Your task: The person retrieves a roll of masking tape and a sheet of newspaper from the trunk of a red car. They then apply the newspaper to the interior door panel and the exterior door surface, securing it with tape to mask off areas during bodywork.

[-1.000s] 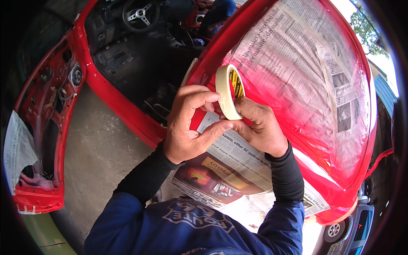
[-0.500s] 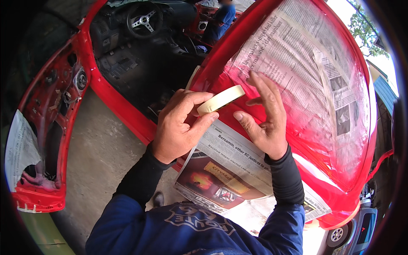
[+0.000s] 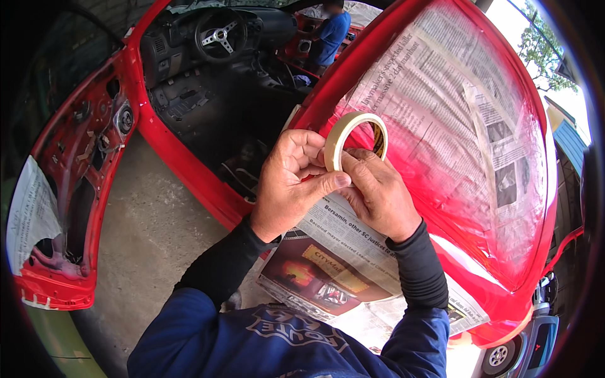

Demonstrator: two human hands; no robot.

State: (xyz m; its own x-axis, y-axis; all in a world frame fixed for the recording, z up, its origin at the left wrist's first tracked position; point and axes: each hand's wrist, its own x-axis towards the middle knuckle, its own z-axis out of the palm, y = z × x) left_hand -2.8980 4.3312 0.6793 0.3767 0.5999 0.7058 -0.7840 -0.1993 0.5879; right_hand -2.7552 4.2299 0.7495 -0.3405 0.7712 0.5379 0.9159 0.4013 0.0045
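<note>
Both hands meet at a roll of pale cream masking tape (image 3: 341, 140) held up in front of me. My left hand (image 3: 293, 179) grips the roll's near lower edge, its thumb pointing right. From the right, my right hand (image 3: 381, 192) closes its fingers on the lower rim, partly covering it. The ring stands tilted, its hollow core facing me. Below the hands, a sheet of newspaper (image 3: 340, 268) lies over the red car body (image 3: 463, 252). Painted-over newspaper (image 3: 435, 107) covers the car's rear window area.
A red car door (image 3: 79, 189) hangs open at left above the concrete floor (image 3: 157, 214). The stripped cabin holds a steering wheel (image 3: 220, 36). A person in a blue shirt (image 3: 331, 34) is at the car's far side. Another vehicle (image 3: 526, 349) stands at lower right.
The tape roll has turned from edge-on to showing its open ring. My right hand has moved left from apart and now holds the roll together with my left.
</note>
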